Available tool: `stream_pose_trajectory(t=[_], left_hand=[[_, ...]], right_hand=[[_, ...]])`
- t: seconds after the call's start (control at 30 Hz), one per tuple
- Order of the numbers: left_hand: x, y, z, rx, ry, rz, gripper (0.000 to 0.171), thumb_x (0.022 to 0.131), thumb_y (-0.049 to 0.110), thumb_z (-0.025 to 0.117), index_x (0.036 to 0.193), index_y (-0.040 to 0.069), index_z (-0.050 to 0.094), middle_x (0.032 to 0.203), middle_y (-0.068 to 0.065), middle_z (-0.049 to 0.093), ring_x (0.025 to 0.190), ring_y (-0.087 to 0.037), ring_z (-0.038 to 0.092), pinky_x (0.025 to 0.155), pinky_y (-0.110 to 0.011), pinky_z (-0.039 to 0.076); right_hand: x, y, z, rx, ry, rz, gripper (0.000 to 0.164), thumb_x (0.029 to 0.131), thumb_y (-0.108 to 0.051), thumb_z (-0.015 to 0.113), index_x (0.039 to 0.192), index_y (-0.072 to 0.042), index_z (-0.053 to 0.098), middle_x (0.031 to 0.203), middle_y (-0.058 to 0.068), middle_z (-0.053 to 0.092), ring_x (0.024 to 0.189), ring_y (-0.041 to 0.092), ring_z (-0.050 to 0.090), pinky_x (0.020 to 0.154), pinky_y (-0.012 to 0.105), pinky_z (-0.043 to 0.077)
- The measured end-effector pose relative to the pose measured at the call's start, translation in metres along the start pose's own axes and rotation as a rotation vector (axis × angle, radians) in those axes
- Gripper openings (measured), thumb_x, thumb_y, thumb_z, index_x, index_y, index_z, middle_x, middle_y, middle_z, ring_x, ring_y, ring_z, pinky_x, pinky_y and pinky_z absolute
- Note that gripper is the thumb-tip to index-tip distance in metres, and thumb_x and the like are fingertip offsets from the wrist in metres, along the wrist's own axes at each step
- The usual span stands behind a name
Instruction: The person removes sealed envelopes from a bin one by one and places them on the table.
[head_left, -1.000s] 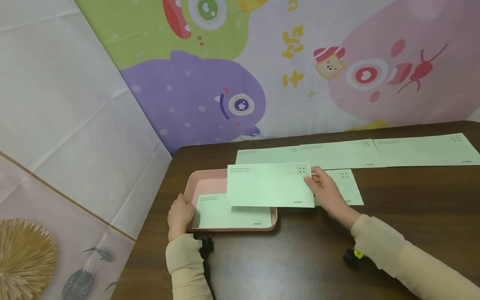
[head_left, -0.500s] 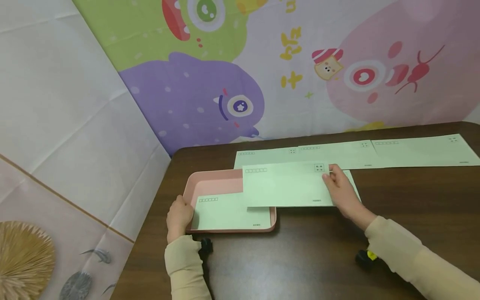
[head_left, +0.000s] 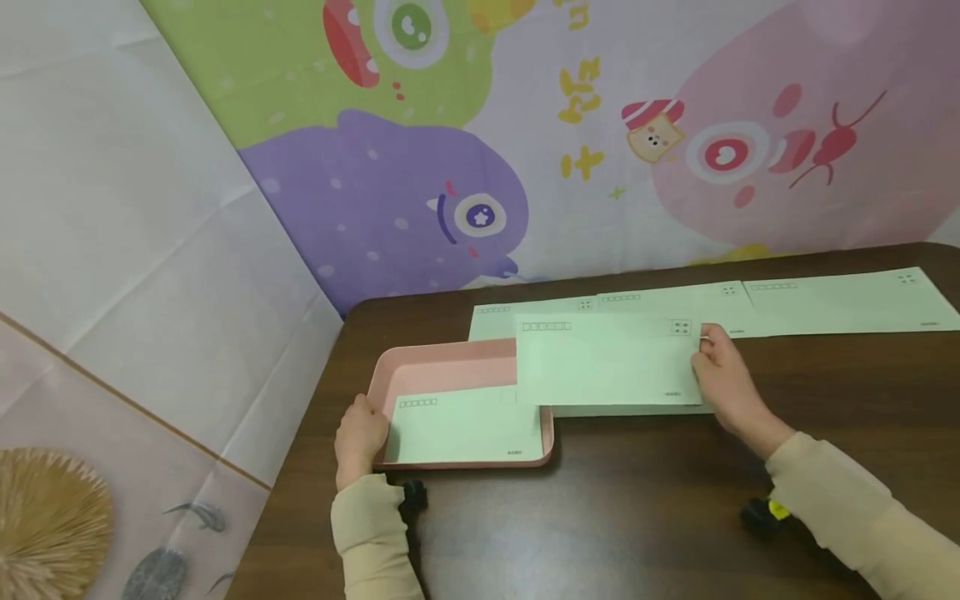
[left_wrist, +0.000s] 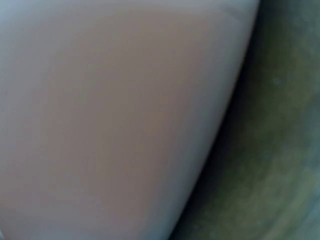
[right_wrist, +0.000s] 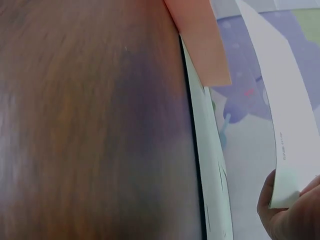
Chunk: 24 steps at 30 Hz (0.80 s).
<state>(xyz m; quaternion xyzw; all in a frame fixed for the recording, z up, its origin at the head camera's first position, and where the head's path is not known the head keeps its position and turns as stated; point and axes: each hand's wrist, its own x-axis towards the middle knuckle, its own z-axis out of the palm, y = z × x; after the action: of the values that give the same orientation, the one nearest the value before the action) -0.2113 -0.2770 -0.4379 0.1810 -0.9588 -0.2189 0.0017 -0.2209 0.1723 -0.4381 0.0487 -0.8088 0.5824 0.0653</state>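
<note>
My right hand (head_left: 735, 387) pinches the right edge of a pale green envelope (head_left: 607, 360), thumb in front. This envelope hangs above the table, over the right end of a pink tray (head_left: 442, 375). In the right wrist view the same envelope rises from the fingers (right_wrist: 270, 200). My left hand (head_left: 362, 440) grips the tray's left rim. Inside the tray lies another envelope (head_left: 465, 429), its top right corner covered by the held one. Beneath the held envelope, the lower edge of one more envelope (head_left: 630, 411) shows on the table. The left wrist view is a blur of pink.
Along the back of the dark wooden table (head_left: 600, 500) runs a row of envelopes: a left one (head_left: 532, 307), a middle one (head_left: 663, 298) and a right one (head_left: 847, 304). Behind them hangs a cartoon-printed cloth (head_left: 600, 217). A pale cloth (head_left: 150, 183) borders the left side.
My right hand has carried the envelope rightward and slightly up, uncovering more of the tray and the envelope in it. My left hand stays on the tray's rim.
</note>
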Motion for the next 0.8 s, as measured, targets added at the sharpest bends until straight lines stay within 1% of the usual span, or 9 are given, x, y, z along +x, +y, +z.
stream_pose_trajectory(t=[0.13,0.3,0.37,0.47,0.57,0.63,0.7,0.77,0.8], left_hand=[[-0.001,0.0,0.0,-0.005,0.005,0.0,0.034,0.085,0.013,0.034,0.112,-0.007,0.039,0.104,-0.026,0.048,0.092,-0.04,0.048,0.076,-0.051,0.037],[-0.001,0.0,0.0,-0.009,0.014,-0.004,0.034,0.085,0.013,0.034,0.112,-0.007,0.039,0.104,-0.027,0.048,0.093,-0.04,0.048,0.076,-0.052,0.036],[-0.001,0.001,-0.001,-0.013,0.012,-0.007,0.035,0.084,0.013,0.034,0.112,-0.007,0.039,0.105,-0.027,0.048,0.093,-0.04,0.048,0.077,-0.052,0.036],[-0.002,0.001,0.0,-0.011,0.009,-0.006,0.035,0.084,0.013,0.033,0.113,-0.007,0.038,0.105,-0.027,0.048,0.094,-0.041,0.047,0.077,-0.052,0.036],[-0.001,0.002,0.0,-0.005,0.008,-0.008,0.035,0.084,0.012,0.033,0.112,-0.008,0.038,0.105,-0.027,0.048,0.093,-0.041,0.048,0.076,-0.052,0.036],[-0.001,0.002,0.0,0.0,0.007,-0.011,0.034,0.084,0.012,0.033,0.112,-0.008,0.038,0.104,-0.027,0.048,0.093,-0.04,0.048,0.076,-0.052,0.036],[-0.001,0.002,0.001,0.004,0.004,-0.012,0.034,0.084,0.011,0.033,0.112,-0.008,0.038,0.104,-0.027,0.048,0.093,-0.04,0.048,0.076,-0.052,0.036],[0.0,0.001,0.001,0.009,0.003,-0.011,0.034,0.085,0.011,0.033,0.112,-0.008,0.038,0.104,-0.027,0.048,0.094,-0.04,0.048,0.076,-0.052,0.036],[-0.001,0.001,0.001,0.01,0.003,-0.01,0.034,0.085,0.011,0.032,0.113,-0.008,0.038,0.105,-0.027,0.047,0.094,-0.041,0.047,0.077,-0.052,0.036]], right_hand=[[-0.001,0.001,-0.011,-0.02,0.015,0.033,0.03,0.088,-0.004,0.023,0.116,0.005,0.025,0.066,0.003,0.026,0.047,0.006,0.023,0.043,0.027,0.026],[0.001,0.002,-0.025,-0.031,0.015,0.077,0.035,0.088,-0.005,0.023,0.121,0.008,0.022,0.087,0.014,0.039,0.05,0.005,0.027,0.045,0.023,0.03],[0.001,0.004,-0.033,-0.054,0.019,0.088,0.038,0.088,-0.007,0.023,0.123,0.009,0.021,0.1,0.02,0.04,0.057,0.003,0.033,0.048,0.019,0.033],[0.002,0.012,-0.044,-0.09,0.031,0.115,0.042,0.089,-0.009,0.024,0.126,0.01,0.02,0.111,0.023,0.038,0.073,0.005,0.039,0.056,0.016,0.037],[0.008,0.043,-0.056,-0.13,0.072,0.131,0.044,0.09,-0.015,0.025,0.128,0.006,0.022,0.112,0.017,0.04,0.083,0.009,0.042,0.058,0.017,0.041],[0.009,0.055,-0.063,-0.147,0.089,0.147,0.045,0.09,-0.017,0.025,0.129,0.005,0.023,0.114,0.016,0.04,0.086,0.01,0.043,0.059,0.018,0.042],[0.008,0.061,-0.069,-0.157,0.103,0.155,0.046,0.09,-0.018,0.026,0.128,0.006,0.023,0.114,0.016,0.039,0.086,0.008,0.043,0.059,0.018,0.042],[0.002,0.05,-0.075,-0.153,0.102,0.176,0.045,0.089,-0.013,0.027,0.128,0.009,0.023,0.115,0.02,0.038,0.084,0.007,0.043,0.058,0.017,0.042],[-0.001,0.045,-0.077,-0.154,0.114,0.195,0.044,0.088,-0.012,0.028,0.127,0.008,0.024,0.112,0.018,0.04,0.081,0.004,0.042,0.056,0.018,0.042]])
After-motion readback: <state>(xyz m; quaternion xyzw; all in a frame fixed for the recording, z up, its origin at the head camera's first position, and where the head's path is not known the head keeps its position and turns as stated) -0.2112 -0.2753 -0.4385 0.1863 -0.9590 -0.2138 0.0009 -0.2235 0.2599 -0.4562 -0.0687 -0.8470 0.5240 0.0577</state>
